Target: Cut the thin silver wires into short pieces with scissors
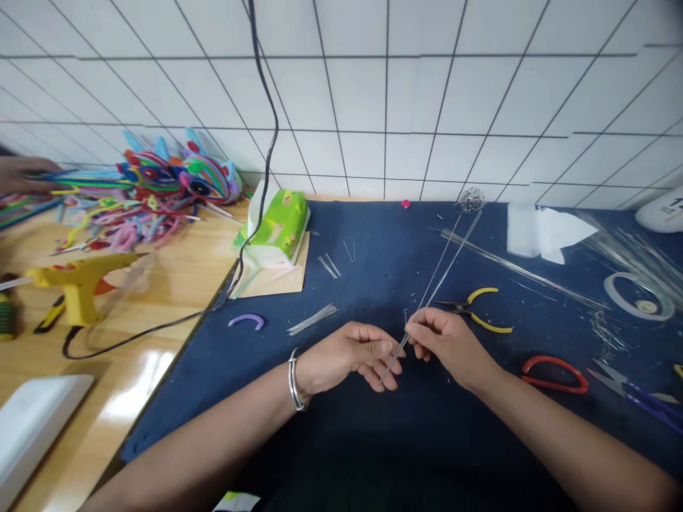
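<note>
Wires, pinched in the right hand and crossing the half-open left hand's fingers, slanted toward the tabletop's far edge.

Silver bangle, left wrist

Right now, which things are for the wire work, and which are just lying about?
Seems part of the work:
- held wires
- silvery cluster at their far end
- probably the short wires
- probably the yellow-handled pliers

Probably just lying about:
- glue gun
- tissue pack
- purple curved piece
- white bottle
</note>
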The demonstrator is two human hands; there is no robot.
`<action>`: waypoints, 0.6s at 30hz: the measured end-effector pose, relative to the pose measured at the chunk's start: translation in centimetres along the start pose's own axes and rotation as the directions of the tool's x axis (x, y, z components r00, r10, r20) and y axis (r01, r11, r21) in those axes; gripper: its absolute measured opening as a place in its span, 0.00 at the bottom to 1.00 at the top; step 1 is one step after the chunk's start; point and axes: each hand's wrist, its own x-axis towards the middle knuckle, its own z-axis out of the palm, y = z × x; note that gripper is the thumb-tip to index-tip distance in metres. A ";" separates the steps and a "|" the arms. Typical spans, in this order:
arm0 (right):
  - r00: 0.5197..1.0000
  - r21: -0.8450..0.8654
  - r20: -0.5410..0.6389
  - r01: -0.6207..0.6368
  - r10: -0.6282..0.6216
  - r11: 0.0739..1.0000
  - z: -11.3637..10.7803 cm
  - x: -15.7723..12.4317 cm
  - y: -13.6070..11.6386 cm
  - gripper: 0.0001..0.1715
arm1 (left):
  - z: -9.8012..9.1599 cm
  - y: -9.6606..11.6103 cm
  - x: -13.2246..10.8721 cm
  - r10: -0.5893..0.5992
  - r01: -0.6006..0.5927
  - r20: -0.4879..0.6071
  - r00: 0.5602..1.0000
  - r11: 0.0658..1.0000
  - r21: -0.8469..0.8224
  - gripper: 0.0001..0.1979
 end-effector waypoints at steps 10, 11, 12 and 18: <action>1.000 -0.133 0.002 0.004 -0.004 0.991 0.0 0.1 -0.1 0.12 | -0.7 0.3 -0.4 -0.027 0.029 -0.013 1.000 0.991 0.127 0.14; 1.000 -0.134 0.001 0.005 -0.005 0.991 0.0 0.0 -0.1 0.12 | -0.7 0.3 -0.4 -0.028 0.029 -0.014 1.000 0.990 0.136 0.13; 1.000 -0.135 -0.002 0.006 -0.006 0.991 0.0 0.0 -0.1 0.12 | -0.8 0.3 -0.4 -0.026 0.028 -0.016 1.000 0.989 0.147 0.13; 0.998 -0.204 -0.028 0.053 -0.060 0.978 0.1 0.0 0.0 0.12 | -0.9 0.4 -0.4 -0.005 0.010 -0.023 1.000 0.974 0.227 0.12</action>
